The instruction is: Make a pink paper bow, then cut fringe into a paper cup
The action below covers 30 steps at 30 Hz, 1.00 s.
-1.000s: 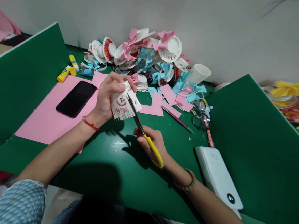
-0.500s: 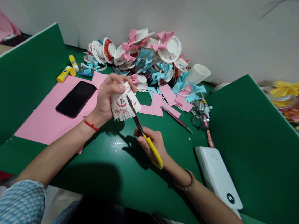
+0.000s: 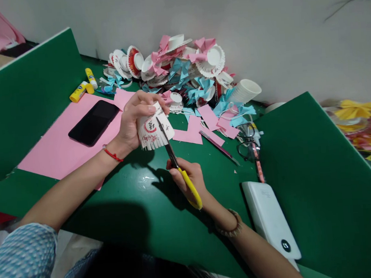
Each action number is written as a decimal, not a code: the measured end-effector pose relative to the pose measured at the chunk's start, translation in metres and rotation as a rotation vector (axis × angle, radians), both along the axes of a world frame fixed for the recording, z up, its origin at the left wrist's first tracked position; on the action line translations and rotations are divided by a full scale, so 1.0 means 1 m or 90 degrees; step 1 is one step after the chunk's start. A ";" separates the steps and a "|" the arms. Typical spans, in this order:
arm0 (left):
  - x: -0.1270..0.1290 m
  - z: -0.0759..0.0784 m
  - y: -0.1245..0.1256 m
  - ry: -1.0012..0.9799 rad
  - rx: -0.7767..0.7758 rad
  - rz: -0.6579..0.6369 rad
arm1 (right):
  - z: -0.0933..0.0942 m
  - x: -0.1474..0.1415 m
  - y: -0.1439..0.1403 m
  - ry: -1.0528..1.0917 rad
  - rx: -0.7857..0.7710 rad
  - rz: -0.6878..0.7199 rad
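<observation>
My left hand (image 3: 136, 119) grips a white paper cup (image 3: 149, 135) with red and black print, whose lower edge is cut into a fringe of narrow strips. In my right hand (image 3: 190, 177) is a pair of scissors (image 3: 188, 185) with yellow handles and dark blades. The blades reach up across the printed side of the cup, close to its right edge. Whether they are cutting through the wall there I cannot tell. Both hands are above the green table (image 3: 140, 214).
A black phone (image 3: 93, 122) lies on pink paper (image 3: 53, 150), near glue sticks (image 3: 79, 92). Behind are fringed cups with bows (image 3: 180, 67) and stacked white cups (image 3: 245, 90). A utility knife (image 3: 219, 147), glasses (image 3: 247, 143) and a white power bank (image 3: 270, 217) lie rightward. Green partitions (image 3: 324, 180) flank the table.
Almost nothing differs. The cup has turned very slightly in my left hand, while the scissors and both arms keep their places.
</observation>
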<state>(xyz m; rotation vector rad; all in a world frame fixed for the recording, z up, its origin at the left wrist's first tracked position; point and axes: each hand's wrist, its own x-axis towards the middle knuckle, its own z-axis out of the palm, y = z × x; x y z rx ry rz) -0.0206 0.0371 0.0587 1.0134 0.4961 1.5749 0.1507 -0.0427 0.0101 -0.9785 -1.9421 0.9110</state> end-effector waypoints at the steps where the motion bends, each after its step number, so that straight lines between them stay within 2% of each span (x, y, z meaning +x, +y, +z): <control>1: 0.000 0.000 0.000 0.000 -0.002 0.000 | 0.000 0.000 0.000 0.000 0.000 0.000; 15: 0.003 0.002 -0.005 -0.013 -0.056 0.005 | 0.001 0.000 -0.001 -0.005 -0.036 -0.019; 24: 0.007 -0.009 -0.010 -0.033 -0.187 0.033 | 0.001 -0.002 -0.002 0.008 -0.063 -0.064; 30: -0.001 -0.017 -0.027 -0.027 -0.245 0.024 | 0.015 0.004 -0.006 -0.049 -0.141 -0.004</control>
